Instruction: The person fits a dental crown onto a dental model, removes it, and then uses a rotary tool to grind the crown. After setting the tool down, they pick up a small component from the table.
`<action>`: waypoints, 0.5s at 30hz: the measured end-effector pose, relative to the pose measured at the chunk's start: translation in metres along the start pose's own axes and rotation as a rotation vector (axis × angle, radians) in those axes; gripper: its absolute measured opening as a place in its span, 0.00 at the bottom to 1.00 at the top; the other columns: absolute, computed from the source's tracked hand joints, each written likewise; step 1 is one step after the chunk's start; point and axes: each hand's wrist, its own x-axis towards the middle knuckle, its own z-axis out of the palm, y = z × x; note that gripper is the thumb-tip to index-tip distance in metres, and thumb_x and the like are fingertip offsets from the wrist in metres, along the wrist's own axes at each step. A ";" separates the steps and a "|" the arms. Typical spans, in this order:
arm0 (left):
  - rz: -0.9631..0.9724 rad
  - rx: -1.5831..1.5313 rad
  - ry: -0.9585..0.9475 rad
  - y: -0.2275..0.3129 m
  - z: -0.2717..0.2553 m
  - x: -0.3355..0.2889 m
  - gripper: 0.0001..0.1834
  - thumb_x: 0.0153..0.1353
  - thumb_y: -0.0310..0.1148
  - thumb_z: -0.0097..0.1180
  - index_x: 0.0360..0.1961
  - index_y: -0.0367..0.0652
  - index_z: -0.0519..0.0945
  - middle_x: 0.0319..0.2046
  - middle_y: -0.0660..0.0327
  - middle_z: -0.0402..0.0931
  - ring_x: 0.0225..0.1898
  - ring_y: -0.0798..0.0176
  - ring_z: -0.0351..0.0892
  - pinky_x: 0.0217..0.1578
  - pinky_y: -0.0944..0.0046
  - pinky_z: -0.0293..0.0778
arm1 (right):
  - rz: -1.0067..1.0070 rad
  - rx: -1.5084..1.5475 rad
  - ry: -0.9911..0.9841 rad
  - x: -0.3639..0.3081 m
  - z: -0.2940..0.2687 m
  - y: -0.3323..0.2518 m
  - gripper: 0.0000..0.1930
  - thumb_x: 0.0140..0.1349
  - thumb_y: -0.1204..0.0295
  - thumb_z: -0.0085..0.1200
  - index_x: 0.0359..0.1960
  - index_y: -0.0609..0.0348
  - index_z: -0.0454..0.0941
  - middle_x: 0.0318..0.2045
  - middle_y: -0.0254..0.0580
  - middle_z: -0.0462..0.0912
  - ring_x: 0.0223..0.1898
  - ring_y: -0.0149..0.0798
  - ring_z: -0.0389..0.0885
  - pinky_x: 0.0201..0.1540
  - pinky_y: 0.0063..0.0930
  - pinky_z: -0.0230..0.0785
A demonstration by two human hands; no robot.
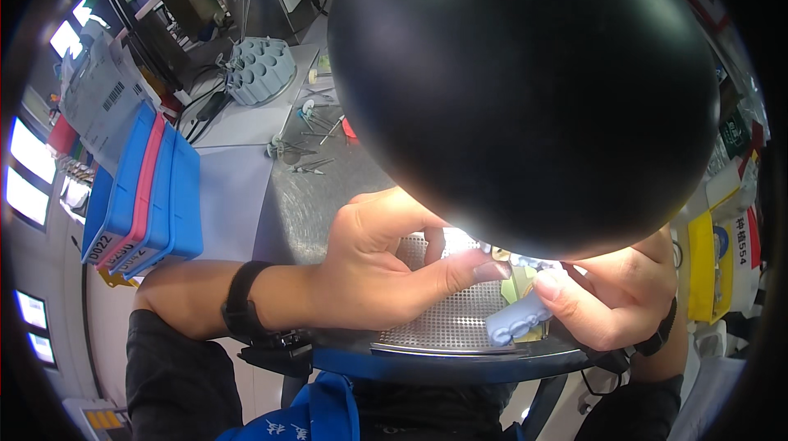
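Under a large black dome, my two hands meet over a perforated metal tray. My left hand (382, 264) is closed, its thumb and fingers pinching the left end of a pale dental model (525, 261) with one yellowish tooth. On the model's right end presses the thumb of my right hand (616, 297), with its other fingers curled and partly hidden. Just below that thumb is a blue-grey dental cast piece (515, 322) with tooth shapes along its edge; whether the right hand touches it I cannot tell. Pale green pieces (515, 287) show between the hands.
The black dome (525, 96) covers much of the bench. The perforated tray (447, 318) lies at the near edge. Small rotary bits (312, 117) stand at the left, behind them a grey multi-hole holder (261, 71). Blue and pink bins (156, 195) stack left; a yellow bin (702, 268) is right.
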 end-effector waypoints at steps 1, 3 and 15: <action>-0.008 -0.010 0.005 0.000 0.000 0.000 0.15 0.58 0.23 0.71 0.48 0.36 0.86 0.43 0.57 0.87 0.29 0.73 0.81 0.23 0.74 0.73 | 0.000 0.004 0.003 0.000 0.000 0.000 0.12 0.53 0.74 0.72 0.37 0.41 0.84 0.33 0.29 0.84 0.37 0.31 0.84 0.36 0.24 0.80; 0.017 -0.021 -0.003 -0.001 0.000 0.000 0.16 0.59 0.23 0.70 0.49 0.36 0.85 0.44 0.57 0.87 0.28 0.73 0.81 0.23 0.74 0.73 | -0.016 0.014 -0.014 0.000 -0.001 0.001 0.12 0.53 0.74 0.72 0.36 0.41 0.84 0.33 0.29 0.84 0.37 0.31 0.84 0.36 0.25 0.81; 0.029 0.001 -0.026 -0.003 -0.002 0.000 0.17 0.58 0.23 0.70 0.49 0.35 0.85 0.40 0.57 0.87 0.27 0.73 0.82 0.23 0.73 0.74 | -0.042 0.027 -0.010 -0.004 0.000 0.003 0.14 0.51 0.76 0.72 0.36 0.39 0.84 0.33 0.29 0.83 0.35 0.30 0.83 0.32 0.21 0.79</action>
